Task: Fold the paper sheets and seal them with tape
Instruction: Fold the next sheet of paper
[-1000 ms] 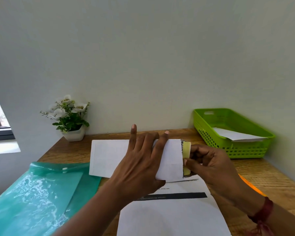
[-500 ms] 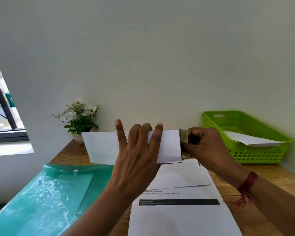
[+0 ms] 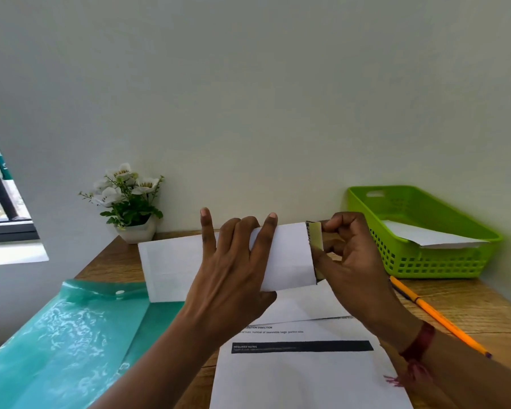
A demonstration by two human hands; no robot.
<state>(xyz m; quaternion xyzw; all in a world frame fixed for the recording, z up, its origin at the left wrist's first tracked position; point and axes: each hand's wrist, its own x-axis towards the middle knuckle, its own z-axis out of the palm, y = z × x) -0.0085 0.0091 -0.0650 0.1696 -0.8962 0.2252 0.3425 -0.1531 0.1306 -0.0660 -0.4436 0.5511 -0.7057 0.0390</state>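
A folded white paper sheet (image 3: 171,264) is held up off the desk, tilted toward me. My left hand (image 3: 233,267) grips its middle with fingers spread over the front. A strip of yellowish tape (image 3: 316,239) runs down the sheet's right edge. My right hand (image 3: 348,261) pinches that edge and the tape between thumb and fingers. Below lie another folded sheet (image 3: 307,305) and a printed sheet (image 3: 304,376) with a black bar.
A green plastic basket (image 3: 425,261) with a white sheet inside stands at the right by the wall. An orange pencil (image 3: 437,317) lies in front of it. A teal plastic folder (image 3: 68,343) covers the left of the wooden desk (image 3: 484,314). A flower pot (image 3: 136,231) stands at the back.
The folded sheet has been lifted off the desk and held up with both hands. My right hand's fingers have shifted along the taped right edge.
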